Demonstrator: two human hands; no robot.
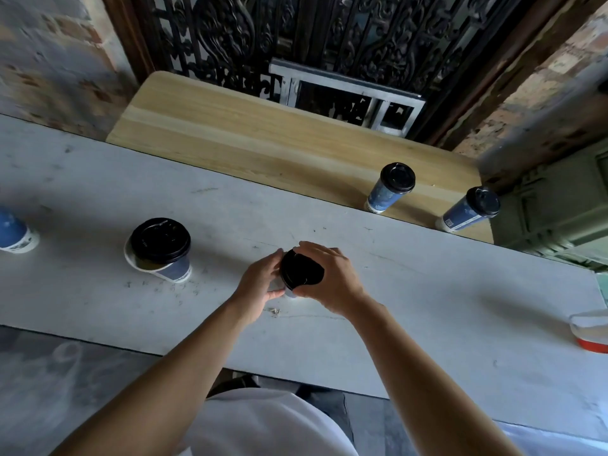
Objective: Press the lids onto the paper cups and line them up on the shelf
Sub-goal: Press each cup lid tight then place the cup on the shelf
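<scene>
Two broad surfaces fill the view: a pale grey, scuffed stone-like desk point(427, 291) running across the middle, and beyond it at twelve o'clock a light wooden shelf point(246, 136) with rounded corners, set against a dark ornate carved screen point(329, 34). Bare forearms reach in from six o'clock over a white shirt point(263, 422).

On the shelf, toward two o'clock, stand two tall blue paper cups with black plastic lids: the nearer-centre lidded cup point(390, 189) and, just beside it to the right at the shelf's end, the far-right lidded cup point(468, 210). They stand apart, not touching.

On the desk at nine o'clock from the hands sits a wider blue-and-white paper cup point(161, 258) with a loose black lid point(160, 240) lying askew on it, part of the white rim showing. At the far left edge another blue paper cup point(13, 233) is only partly in view.

At the centre, the left hand point(260, 284) wraps the side of a small paper cup point(278, 287), its grip closed around the wall. The right hand point(329, 278) curls over a round black plastic lid point(301, 268) atop that cup, fingers clasping its rim; whether the lid is fully seated cannot be told.

At three o'clock lies a white-and-orange object point(592, 330), cut off by the frame.
</scene>
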